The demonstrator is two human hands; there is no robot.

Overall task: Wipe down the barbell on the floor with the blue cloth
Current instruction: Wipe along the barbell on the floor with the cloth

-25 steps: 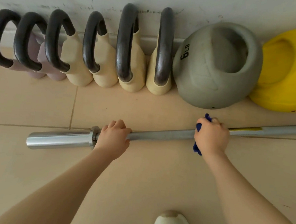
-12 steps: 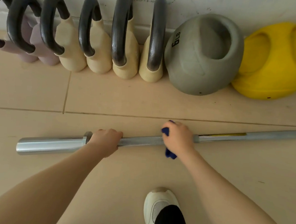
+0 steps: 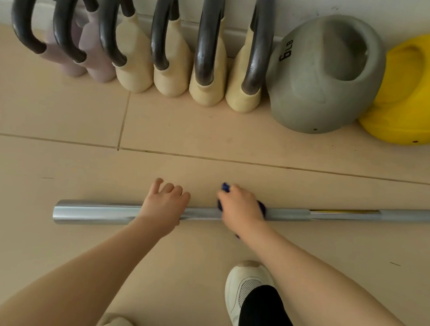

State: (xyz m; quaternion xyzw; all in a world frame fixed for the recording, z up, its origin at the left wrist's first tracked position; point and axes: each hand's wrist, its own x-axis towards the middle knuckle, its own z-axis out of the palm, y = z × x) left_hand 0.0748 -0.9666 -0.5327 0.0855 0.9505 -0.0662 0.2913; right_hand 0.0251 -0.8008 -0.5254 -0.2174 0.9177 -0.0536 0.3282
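Note:
A silver barbell (image 3: 93, 211) lies across the tiled floor, its thick sleeve end at the left and its thin shaft running off the right edge. My right hand (image 3: 242, 209) grips the blue cloth (image 3: 262, 206) wrapped round the bar near its collar; only small bits of cloth show past the fingers. My left hand (image 3: 163, 206) sits over the bar just left of it, fingers lifted and spread loosely, the palm over the sleeve.
Several kettlebells with dark handles (image 3: 209, 44) line the wall at the back, then a grey 6 LB kettlebell (image 3: 322, 76) and a yellow one (image 3: 423, 91). My white shoes (image 3: 244, 286) stand on the floor (image 3: 42, 251) below the bar.
My right hand slid the cloth leftward along the bar toward my left hand. My left hand loosened its grip and its fingers lifted off the bar.

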